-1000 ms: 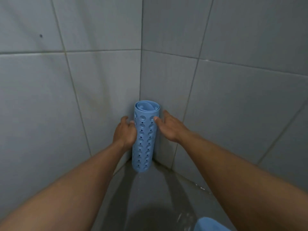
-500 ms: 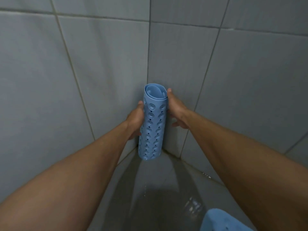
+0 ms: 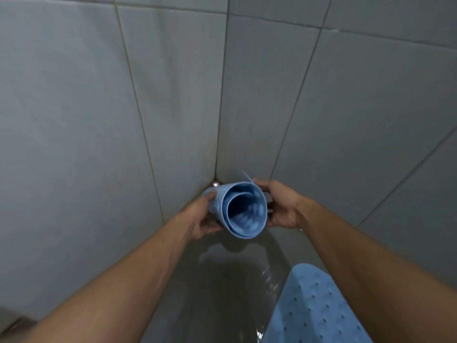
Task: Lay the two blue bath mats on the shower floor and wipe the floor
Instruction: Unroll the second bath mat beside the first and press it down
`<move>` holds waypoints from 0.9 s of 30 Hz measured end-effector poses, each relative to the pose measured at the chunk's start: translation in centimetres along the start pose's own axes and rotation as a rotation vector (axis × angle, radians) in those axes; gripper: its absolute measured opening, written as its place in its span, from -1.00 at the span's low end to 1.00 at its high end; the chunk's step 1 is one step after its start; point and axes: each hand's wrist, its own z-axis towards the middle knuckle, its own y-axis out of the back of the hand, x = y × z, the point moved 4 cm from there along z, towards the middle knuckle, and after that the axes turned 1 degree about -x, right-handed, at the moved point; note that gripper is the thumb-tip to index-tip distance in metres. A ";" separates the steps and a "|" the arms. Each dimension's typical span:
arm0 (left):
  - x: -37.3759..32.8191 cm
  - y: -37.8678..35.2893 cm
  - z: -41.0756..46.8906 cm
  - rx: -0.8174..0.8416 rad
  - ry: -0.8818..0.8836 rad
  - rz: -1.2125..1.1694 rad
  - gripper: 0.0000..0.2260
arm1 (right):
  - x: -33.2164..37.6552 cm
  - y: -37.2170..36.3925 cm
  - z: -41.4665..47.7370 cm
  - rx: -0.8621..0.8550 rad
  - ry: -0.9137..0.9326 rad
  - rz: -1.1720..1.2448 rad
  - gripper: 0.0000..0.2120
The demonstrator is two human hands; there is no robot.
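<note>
A rolled blue bath mat (image 3: 243, 210) is held in the air above the wet grey shower floor (image 3: 222, 280), close to the corner of the tiled walls. Its open end faces me, showing the coiled layers and suction cups inside. My left hand (image 3: 201, 216) grips the roll from the left, fingers curled round its side. My right hand (image 3: 280, 206) grips it from the right, thumb on the loose outer edge. A second blue bath mat (image 3: 314, 308), dotted with holes, lies flat on the floor at the lower right, partly hidden by my right forearm.
Grey tiled walls (image 3: 99, 120) meet in a corner straight ahead. A small metal fitting (image 3: 215, 183) shows at the foot of that corner, behind the roll. Water glistens on the floor between my arms.
The roll stood upright in the corner; both hands have lifted it and tipped its top toward me, so its open end now faces the camera. More of the flat mat shows.
</note>
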 end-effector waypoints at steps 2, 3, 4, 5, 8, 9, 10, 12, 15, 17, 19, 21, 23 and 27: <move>1.9 0.6 -0.1 0.042 0.052 -0.010 -0.74 | -2.5 -0.7 -0.1 0.007 -0.062 0.019 -0.52; 2.7 1.0 0.0 0.058 0.070 -0.013 -0.75 | -3.6 -1.0 -0.3 0.015 -0.090 0.038 -0.51; 3.3 1.5 0.0 0.069 0.093 -0.014 -0.75 | -4.6 -1.2 -0.5 0.017 -0.102 0.040 -0.53; 4.1 1.9 0.1 0.079 0.110 -0.006 -0.74 | -5.6 -1.3 -0.8 0.019 -0.103 0.043 -0.56; 5.8 3.6 0.4 0.110 0.137 0.034 -0.64 | -8.4 -1.6 -1.1 0.061 -0.091 0.033 -0.62; 6.4 4.1 0.8 0.114 0.145 0.061 -0.62 | -9.0 -1.9 -1.2 0.088 -0.074 0.048 -0.61; 6.9 4.5 0.9 0.121 0.147 0.081 -0.62 | -9.5 -2.1 -1.2 0.105 -0.053 0.062 -0.58; 7.5 4.6 0.8 0.130 0.122 0.106 -0.64 | -10.4 -2.3 -1.5 0.115 -0.023 0.078 -0.55; 8.6 3.8 -0.1 0.153 0.101 0.146 -0.65 | -11.3 -1.8 -3.0 0.101 -0.024 0.060 -0.64; 9.2 2.8 -1.0 0.163 0.110 0.185 -0.66 | -11.7 -1.0 -5.0 0.110 -0.047 0.043 -0.67; 9.6 1.4 -2.6 0.186 0.136 0.247 -0.67 | -11.8 -0.1 -7.5 0.111 -0.056 0.011 -0.63; 9.6 0.1 -4.7 0.196 0.170 0.317 -0.67 | -11.8 1.0 -10.2 0.121 -0.055 0.006 -0.58; 9.6 -1.0 -6.4 0.215 0.183 0.375 -0.66 | -12.1 2.2 -12.3 0.141 -0.029 -0.015 -0.54; 11.6 -2.4 -9.2 0.223 0.172 0.375 -0.70 | -14.7 4.2 -14.4 0.174 0.046 -0.009 -0.45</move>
